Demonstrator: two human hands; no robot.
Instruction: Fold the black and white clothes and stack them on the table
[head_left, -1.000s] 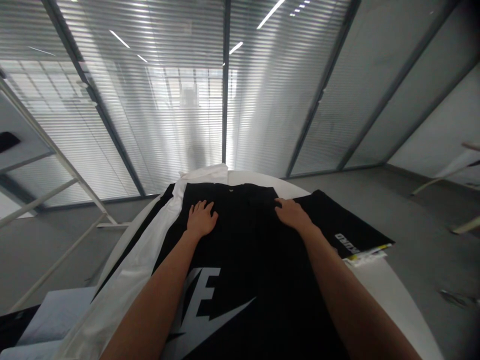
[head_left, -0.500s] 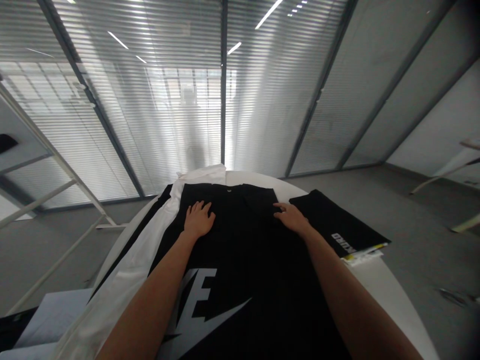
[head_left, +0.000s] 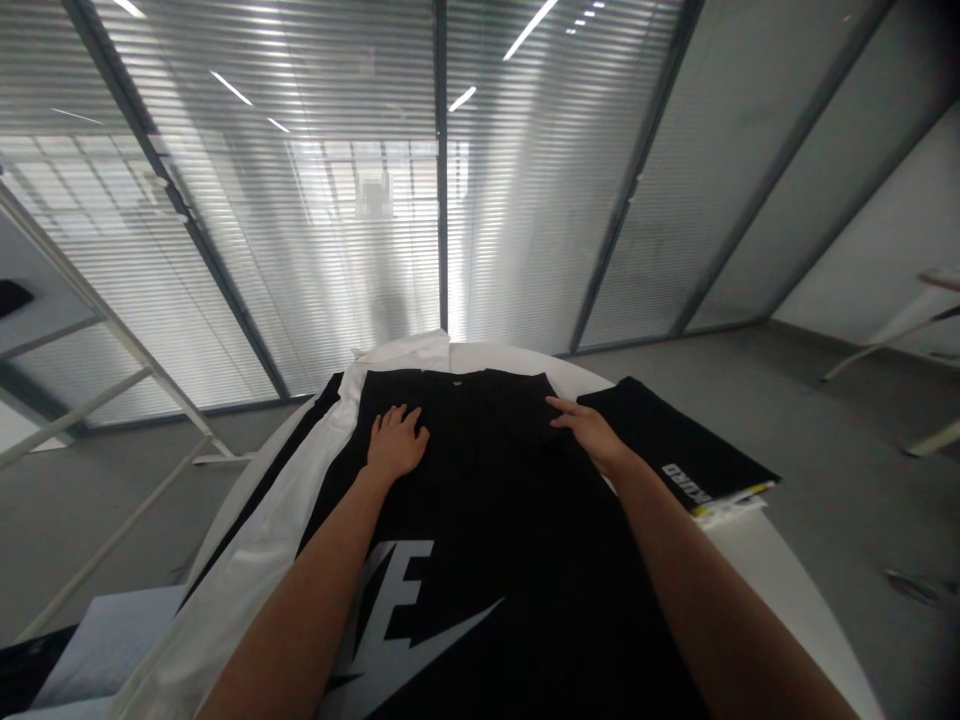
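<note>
A black garment (head_left: 487, 500) with a large white printed logo lies spread along a white round table (head_left: 757, 570). My left hand (head_left: 396, 440) rests flat on its far left part, fingers apart. At the garment's far right edge lies my right hand (head_left: 589, 430), fingers stretched out on the cloth. Under the black garment, to the left, a white garment (head_left: 300, 480) shows, with another black layer at its left edge.
A folded black garment (head_left: 675, 450) with white lettering and a yellow-and-white tag lies on the table's right side. Glass walls with blinds stand beyond the table. White frame bars (head_left: 97, 390) slant at the left. Grey floor surrounds the table.
Both hands have slid slightly over the black garment, the right one moving a little toward its far edge. The view has shifted a bit.
</note>
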